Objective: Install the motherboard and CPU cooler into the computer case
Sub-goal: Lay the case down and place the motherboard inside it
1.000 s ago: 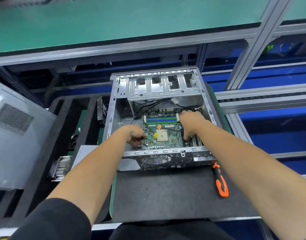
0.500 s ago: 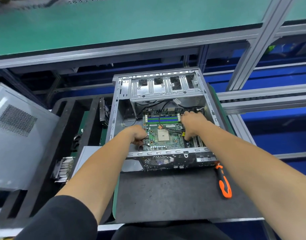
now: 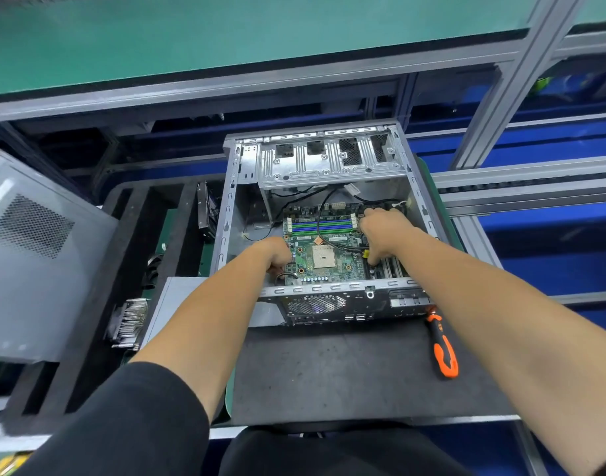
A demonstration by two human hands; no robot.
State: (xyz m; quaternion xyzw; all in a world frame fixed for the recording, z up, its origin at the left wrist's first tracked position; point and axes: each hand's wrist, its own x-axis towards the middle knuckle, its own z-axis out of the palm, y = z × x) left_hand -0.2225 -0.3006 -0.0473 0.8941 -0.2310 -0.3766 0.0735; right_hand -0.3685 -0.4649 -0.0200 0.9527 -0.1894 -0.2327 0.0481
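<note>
Two bare forearms reach away from the person, over a dark mat (image 3: 329, 379) on the tabletop where an orange-handled screwdriver (image 3: 444, 348) lies near the right arm. Past the mat stands the open computer case (image 3: 329, 304), its perforated rear panel facing the person. Inside it the motherboard (image 3: 329, 249) lies flat on the case floor, its long axis running away from the person, the pale CPU socket (image 3: 324, 256) bare between the hands. The left hand (image 3: 276, 252) grips the board's left edge with curled fingers; the right hand (image 3: 380, 231) curls down on its right edge, and what it pinches I cannot tell. Both are equally near, so seating the board likely means nudging it under both hands. Off to the left, a finned CPU cooler (image 3: 130, 321) waits in the foam tray (image 3: 88, 286).
</note>
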